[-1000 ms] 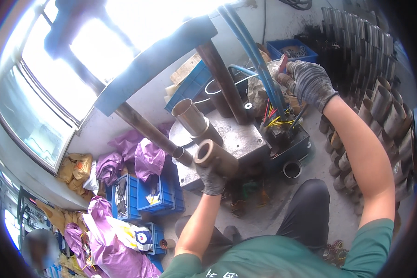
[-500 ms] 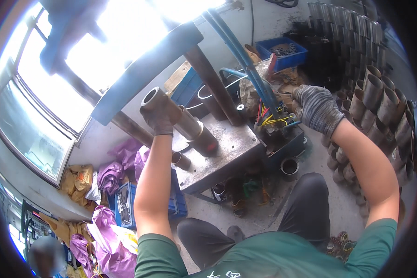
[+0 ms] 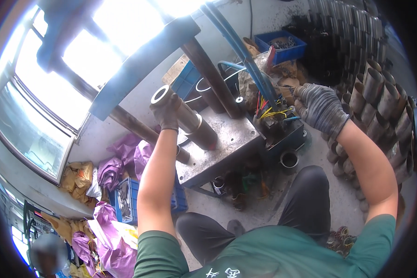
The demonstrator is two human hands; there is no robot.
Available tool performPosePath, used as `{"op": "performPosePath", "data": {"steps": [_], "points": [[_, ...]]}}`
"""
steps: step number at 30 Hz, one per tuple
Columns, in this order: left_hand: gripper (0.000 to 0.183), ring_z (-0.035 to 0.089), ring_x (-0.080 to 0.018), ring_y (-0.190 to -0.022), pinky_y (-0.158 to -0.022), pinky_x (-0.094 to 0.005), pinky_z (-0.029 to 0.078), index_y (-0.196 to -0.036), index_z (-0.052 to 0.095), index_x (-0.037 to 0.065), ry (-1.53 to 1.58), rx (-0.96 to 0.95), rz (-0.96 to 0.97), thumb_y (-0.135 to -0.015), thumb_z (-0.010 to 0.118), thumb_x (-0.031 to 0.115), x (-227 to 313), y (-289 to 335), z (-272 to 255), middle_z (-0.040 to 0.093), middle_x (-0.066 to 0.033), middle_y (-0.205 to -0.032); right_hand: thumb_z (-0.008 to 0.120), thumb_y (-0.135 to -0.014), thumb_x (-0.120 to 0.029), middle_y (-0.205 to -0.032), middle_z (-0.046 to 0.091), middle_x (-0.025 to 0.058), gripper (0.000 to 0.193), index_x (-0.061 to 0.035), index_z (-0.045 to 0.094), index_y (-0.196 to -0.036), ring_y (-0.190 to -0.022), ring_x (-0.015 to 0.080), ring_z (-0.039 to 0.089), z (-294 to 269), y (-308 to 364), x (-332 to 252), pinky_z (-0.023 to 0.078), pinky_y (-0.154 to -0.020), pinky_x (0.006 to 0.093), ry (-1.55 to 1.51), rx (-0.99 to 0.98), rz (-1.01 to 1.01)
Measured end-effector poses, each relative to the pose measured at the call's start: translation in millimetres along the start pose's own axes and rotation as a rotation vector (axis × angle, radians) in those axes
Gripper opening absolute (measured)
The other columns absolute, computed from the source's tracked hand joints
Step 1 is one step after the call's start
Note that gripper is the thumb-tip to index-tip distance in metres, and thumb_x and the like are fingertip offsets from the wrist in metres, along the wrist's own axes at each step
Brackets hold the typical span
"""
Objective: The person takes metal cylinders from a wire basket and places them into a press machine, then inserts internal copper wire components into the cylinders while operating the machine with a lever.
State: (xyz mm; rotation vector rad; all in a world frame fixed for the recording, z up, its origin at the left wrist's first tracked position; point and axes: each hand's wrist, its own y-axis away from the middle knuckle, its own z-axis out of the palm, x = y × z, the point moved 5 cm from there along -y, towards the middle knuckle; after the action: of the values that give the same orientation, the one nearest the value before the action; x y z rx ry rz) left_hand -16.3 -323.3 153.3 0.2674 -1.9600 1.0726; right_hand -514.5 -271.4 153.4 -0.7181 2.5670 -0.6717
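Note:
A thick metal tube (image 3: 186,116) leans over the steel press table (image 3: 234,139), its open top end toward the window. Around its upper part, my gloved left hand (image 3: 165,114) is closed. Lower down, the tube meets a darker round metal piece (image 3: 203,137) on the table, with a pale ring at the joint. My gloved right hand (image 3: 320,107) is raised at the right, beside the dark control box (image 3: 285,136) with its yellow and red wires. Its fingers are curled; what they hold, if anything, is hidden. A short tube (image 3: 183,155) stands by my left forearm.
The blue press crossbeam (image 3: 146,65) and its steel columns rise above the table. Many metal tubes (image 3: 373,88) are stacked at the right. A ring-shaped part (image 3: 290,159) lies on the floor. Purple bags (image 3: 111,236) and a blue crate (image 3: 127,199) are at the left.
My left hand and the tube's top end have shifted to the right. My right hand stays by the control box, almost unmoved. The view has shifted slightly.

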Motion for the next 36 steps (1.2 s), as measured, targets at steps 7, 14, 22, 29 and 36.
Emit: {"op": "performPosePath", "data": {"steps": [7,14,22,29,36], "points": [[0.056,0.066,-0.0232,-0.116,-0.1,-0.0362,0.053,-0.13,0.064,-0.003,0.42,-0.101,-0.008,-0.084,0.086,0.021,-57,29,-21,0.069,-0.0139,-0.126,0.067,-0.09,-0.016,-0.099,0.073,0.0203,0.032,-0.0075,0.073,-0.12,-0.092,0.0397,0.072,1,7,5,0.059,-0.085,0.0478,-0.055,0.046,-0.038],[0.077,0.068,-0.0396,-0.123,-0.106,-0.0463,0.054,-0.134,0.064,-0.002,-0.388,0.271,-0.561,-0.073,0.094,0.035,-133,139,-71,0.068,-0.024,-0.135,0.068,-0.092,-0.021,-0.105,0.074,0.021,0.039,-0.0067,0.069,-0.128,-0.099,0.0391,0.072,-3,14,32,0.059,-0.091,0.0482,0.047,-0.093,0.135],[0.094,0.067,-0.0336,-0.126,-0.11,-0.047,0.052,-0.138,0.062,0.009,-0.715,0.154,-0.778,-0.063,0.095,0.054,-194,153,-83,0.067,-0.0182,-0.137,0.067,-0.09,-0.026,-0.106,0.078,0.0203,0.05,-0.0044,0.068,-0.135,-0.104,0.0358,0.074,1,6,48,0.057,-0.098,0.046,0.118,-0.42,0.283],[0.043,0.065,-0.0128,-0.076,-0.069,-0.0273,0.055,-0.11,0.064,0.003,0.547,0.33,-0.067,-0.076,0.086,0.014,-153,118,-81,0.067,-0.0041,-0.093,0.069,-0.088,-0.022,-0.107,0.075,0.0203,0.045,-0.0026,0.07,-0.128,-0.104,0.0372,0.072,5,8,38,0.056,-0.096,0.0463,0.174,-0.482,0.093],[0.013,0.055,-0.008,-0.067,-0.061,-0.0231,0.045,-0.095,0.063,0.006,0.611,0.027,0.551,-0.087,0.073,0.009,70,49,-53,0.059,0.0013,-0.075,0.067,-0.083,-0.017,-0.112,0.074,0.0184,0.043,-0.0006,0.072,-0.122,-0.097,0.0365,0.073,9,41,30,0.059,-0.089,0.0434,0.2,-0.583,-0.098]]}}
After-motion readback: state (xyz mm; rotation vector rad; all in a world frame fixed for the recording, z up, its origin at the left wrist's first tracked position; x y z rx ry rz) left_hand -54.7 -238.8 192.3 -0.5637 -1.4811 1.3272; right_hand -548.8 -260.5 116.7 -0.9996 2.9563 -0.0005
